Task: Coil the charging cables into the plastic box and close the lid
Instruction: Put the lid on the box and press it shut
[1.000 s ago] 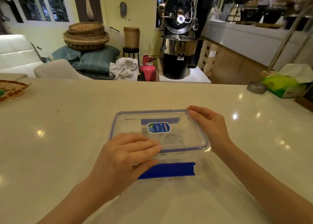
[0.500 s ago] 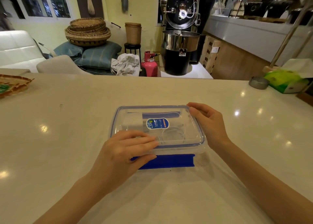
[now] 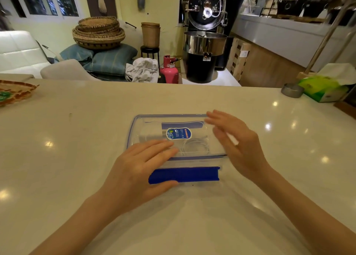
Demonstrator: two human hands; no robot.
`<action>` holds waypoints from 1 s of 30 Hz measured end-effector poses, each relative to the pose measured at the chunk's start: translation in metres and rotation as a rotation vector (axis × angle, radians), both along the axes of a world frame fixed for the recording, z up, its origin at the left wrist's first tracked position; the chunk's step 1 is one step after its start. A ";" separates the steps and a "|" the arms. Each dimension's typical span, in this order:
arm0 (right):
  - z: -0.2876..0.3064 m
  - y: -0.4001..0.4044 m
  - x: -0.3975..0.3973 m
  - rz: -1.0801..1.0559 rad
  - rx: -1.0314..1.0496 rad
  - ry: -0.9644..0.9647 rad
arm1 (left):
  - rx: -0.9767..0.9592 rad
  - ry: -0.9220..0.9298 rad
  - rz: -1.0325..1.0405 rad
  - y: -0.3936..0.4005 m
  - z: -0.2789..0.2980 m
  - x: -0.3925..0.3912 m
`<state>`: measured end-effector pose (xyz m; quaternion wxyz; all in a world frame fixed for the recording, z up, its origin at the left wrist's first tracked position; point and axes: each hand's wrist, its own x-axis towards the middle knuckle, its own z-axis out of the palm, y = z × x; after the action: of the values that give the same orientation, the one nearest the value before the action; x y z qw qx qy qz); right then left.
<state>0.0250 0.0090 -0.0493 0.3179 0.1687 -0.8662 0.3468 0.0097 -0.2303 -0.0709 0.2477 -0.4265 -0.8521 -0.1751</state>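
Observation:
A clear plastic box [image 3: 134,139] with a blue-rimmed lid [image 3: 173,120] lies on the pale counter in front of me. The lid sits on the box and carries a blue label [image 3: 178,133]. A coiled white cable [image 3: 195,148] shows through the lid. The near blue clasp [image 3: 185,174] lies flat on the counter, folded outward. My left hand [image 3: 140,170] rests flat on the lid's near left part, with its thumb by the clasp. My right hand [image 3: 237,143] hovers blurred over the box's right end, fingers spread, holding nothing.
A woven tray [image 3: 15,93] sits at the counter's far left edge. At the far right stand a grey metal dish [image 3: 291,90] and a green tissue box [image 3: 323,88]. Beyond the counter are chairs, baskets, a pink gas cylinder and a coffee roaster.
My right hand has lifted off the lid's right edge and now moves above it, fingers spread. My left hand stays on the lid. The view has tilted slightly.

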 end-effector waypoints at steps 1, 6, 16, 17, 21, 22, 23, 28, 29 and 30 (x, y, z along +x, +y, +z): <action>-0.004 -0.002 0.007 0.040 0.141 0.068 | -0.041 0.021 0.015 0.000 0.000 0.001; -0.023 -0.009 0.023 0.110 0.513 0.136 | -0.169 0.148 0.028 0.000 -0.001 0.000; -0.024 -0.005 0.026 0.087 0.719 0.070 | -0.194 0.093 -0.001 -0.004 0.002 -0.001; -0.022 -0.005 0.027 0.097 0.703 0.039 | -0.197 0.056 -0.004 -0.005 0.004 -0.001; -0.013 -0.005 0.025 0.147 0.573 -0.059 | -0.170 -0.039 -0.022 -0.008 0.009 -0.005; -0.013 -0.005 0.023 0.158 0.542 -0.068 | -0.149 -0.055 -0.026 -0.008 0.009 -0.005; -0.013 -0.005 0.022 0.166 0.521 -0.070 | -0.132 -0.064 -0.028 -0.007 0.008 -0.006; -0.018 -0.005 0.021 0.162 0.469 -0.023 | -0.076 -0.103 -0.047 -0.007 0.007 -0.006; -0.019 -0.006 0.021 0.158 0.466 -0.009 | -0.068 -0.106 -0.051 -0.006 0.007 -0.006; -0.019 -0.006 0.020 0.156 0.464 0.000 | -0.061 -0.108 -0.055 -0.006 0.007 -0.006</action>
<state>0.0455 0.0029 -0.0684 0.2427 0.3036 -0.9070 0.1619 0.0041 -0.2363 -0.0636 0.1832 -0.4472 -0.8571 -0.1786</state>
